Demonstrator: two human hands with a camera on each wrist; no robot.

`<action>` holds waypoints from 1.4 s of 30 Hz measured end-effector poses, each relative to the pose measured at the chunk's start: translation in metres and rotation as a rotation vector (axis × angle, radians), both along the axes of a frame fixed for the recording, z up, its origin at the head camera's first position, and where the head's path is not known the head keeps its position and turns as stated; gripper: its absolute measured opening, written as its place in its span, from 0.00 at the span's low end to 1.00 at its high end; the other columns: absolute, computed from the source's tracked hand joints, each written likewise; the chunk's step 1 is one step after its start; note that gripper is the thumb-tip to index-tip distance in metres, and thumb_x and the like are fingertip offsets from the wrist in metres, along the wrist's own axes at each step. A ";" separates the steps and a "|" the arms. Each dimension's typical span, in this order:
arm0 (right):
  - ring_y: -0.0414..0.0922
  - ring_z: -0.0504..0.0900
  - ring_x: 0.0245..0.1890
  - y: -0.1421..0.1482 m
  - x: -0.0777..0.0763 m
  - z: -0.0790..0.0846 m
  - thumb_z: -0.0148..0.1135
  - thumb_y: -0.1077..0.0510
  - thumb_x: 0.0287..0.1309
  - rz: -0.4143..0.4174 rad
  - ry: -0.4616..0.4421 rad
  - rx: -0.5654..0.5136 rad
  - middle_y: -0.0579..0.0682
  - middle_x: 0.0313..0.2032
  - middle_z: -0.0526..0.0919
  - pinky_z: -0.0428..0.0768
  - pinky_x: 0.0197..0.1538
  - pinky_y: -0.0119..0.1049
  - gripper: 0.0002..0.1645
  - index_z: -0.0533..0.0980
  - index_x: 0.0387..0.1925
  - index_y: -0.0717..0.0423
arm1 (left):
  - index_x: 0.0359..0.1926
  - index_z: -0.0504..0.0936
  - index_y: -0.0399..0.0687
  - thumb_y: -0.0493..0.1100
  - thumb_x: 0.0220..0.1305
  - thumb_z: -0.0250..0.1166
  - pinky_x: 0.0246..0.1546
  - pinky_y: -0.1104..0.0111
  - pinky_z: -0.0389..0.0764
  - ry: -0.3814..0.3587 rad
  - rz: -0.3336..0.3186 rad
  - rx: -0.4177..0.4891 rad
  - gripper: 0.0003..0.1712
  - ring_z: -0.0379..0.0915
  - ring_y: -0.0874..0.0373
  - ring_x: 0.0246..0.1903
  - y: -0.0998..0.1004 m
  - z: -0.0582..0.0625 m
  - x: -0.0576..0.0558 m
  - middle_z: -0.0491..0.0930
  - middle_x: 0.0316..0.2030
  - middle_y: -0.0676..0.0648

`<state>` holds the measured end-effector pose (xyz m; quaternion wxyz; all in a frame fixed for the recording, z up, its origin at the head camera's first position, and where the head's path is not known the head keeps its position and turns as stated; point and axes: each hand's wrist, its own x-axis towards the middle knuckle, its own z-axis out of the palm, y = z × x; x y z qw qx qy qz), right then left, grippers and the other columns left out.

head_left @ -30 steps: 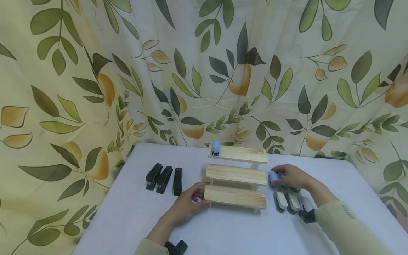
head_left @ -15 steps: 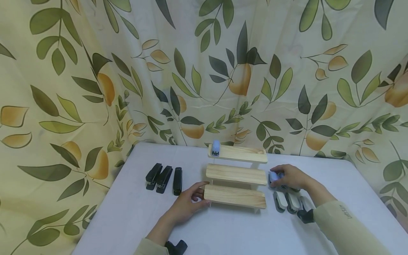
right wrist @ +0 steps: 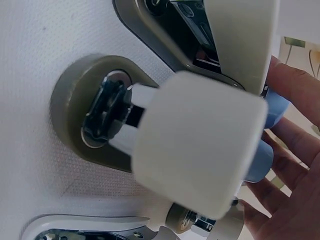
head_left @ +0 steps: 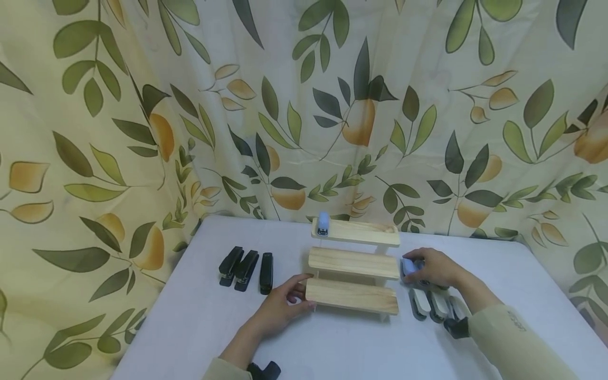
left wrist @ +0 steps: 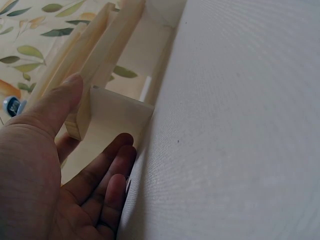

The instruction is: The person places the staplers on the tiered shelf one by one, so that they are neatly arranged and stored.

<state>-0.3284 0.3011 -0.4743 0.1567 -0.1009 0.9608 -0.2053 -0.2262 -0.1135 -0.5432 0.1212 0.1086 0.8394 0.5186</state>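
My left hand (head_left: 281,310) grips the left end of the lowest shelf of a three-tier wooden stand (head_left: 351,295); in the left wrist view the thumb lies along the board's end, with other fingers loosely bent below. To the stand's right, my right hand (head_left: 436,267) holds a blue stapler (head_left: 408,267) between thumb and fingers, low at the table. Another blue stapler (right wrist: 260,162) shows by the fingers in the right wrist view; the hand partly hides this group. One more blue stapler (head_left: 323,224) stands at the left end of the top shelf.
Three white staplers (head_left: 420,304) with grey bases lie just in front of my right hand. Left of the stand lie three black staplers (head_left: 245,270). A white cloth covers the table (head_left: 190,327); a leaf-patterned curtain (head_left: 304,105) hangs behind it.
The head view has tilted slightly, shifting everything down a little. Both hands keep their places, at the stand and at the blue staplers.
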 end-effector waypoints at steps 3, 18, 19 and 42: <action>0.70 0.73 0.64 0.001 0.001 -0.003 0.81 0.38 0.46 0.000 0.002 0.001 0.68 0.63 0.77 0.69 0.63 0.73 0.50 0.76 0.65 0.63 | 0.70 0.69 0.82 0.64 0.63 0.71 0.57 0.61 0.75 0.004 -0.005 0.001 0.36 0.75 0.62 0.51 0.001 -0.001 0.001 0.82 0.51 0.62; 0.70 0.74 0.63 0.007 0.006 -0.006 0.81 0.40 0.47 -0.019 0.029 -0.038 0.71 0.65 0.75 0.75 0.60 0.70 0.50 0.75 0.65 0.62 | 0.69 0.69 0.84 0.62 0.63 0.72 0.56 0.60 0.75 0.022 -0.001 -0.014 0.35 0.74 0.62 0.51 0.002 -0.003 0.002 0.82 0.51 0.63; 0.70 0.74 0.63 0.008 0.006 -0.005 0.81 0.40 0.47 -0.021 0.030 -0.041 0.71 0.65 0.75 0.75 0.59 0.70 0.50 0.75 0.66 0.62 | 0.69 0.69 0.84 0.62 0.63 0.72 0.56 0.60 0.75 0.021 -0.001 -0.015 0.35 0.74 0.62 0.51 0.002 -0.002 0.003 0.82 0.51 0.63; 0.71 0.73 0.65 0.004 0.015 0.025 0.77 0.41 0.54 -0.019 0.140 -0.126 0.69 0.65 0.76 0.73 0.59 0.74 0.45 0.73 0.67 0.60 | 0.70 0.68 0.84 0.63 0.63 0.72 0.57 0.60 0.75 0.013 0.004 -0.024 0.36 0.74 0.62 0.51 0.001 0.001 0.001 0.82 0.51 0.63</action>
